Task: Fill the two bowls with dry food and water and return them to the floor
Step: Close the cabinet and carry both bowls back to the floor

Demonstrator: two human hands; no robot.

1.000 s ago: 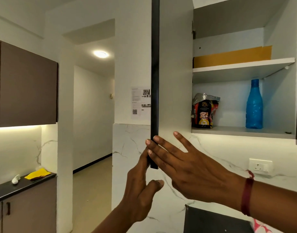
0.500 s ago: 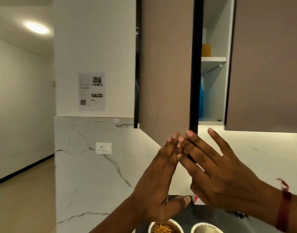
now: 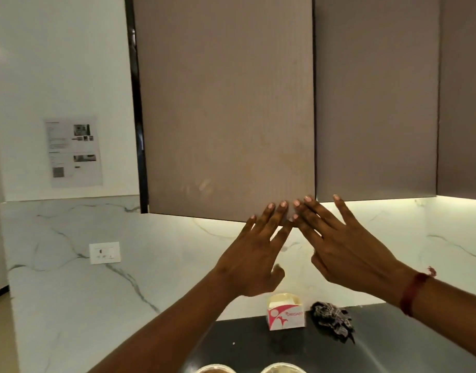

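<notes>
- Two flat hands meet at the lower right corner of the cabinet door in the head view. The left hand and right hand hold nothing. Their fingers are straight and spread, with the fingertips side by side on the panel, seemingly pressing it shut.
- That door is a matt taupe panel with fine ribbed grain and faint smudges low down. No handle shows, which is probably why fingertips do the pushing.
- Only pale round rims of the left bowl and right bowl show at the bottom edge. They sit side by side on the dark surface, not yet on the floor. The left one looks brownish inside.
- Behind them are a small paper carton and a crumpled dark cloth, before the glossy veined marble wall.
</notes>
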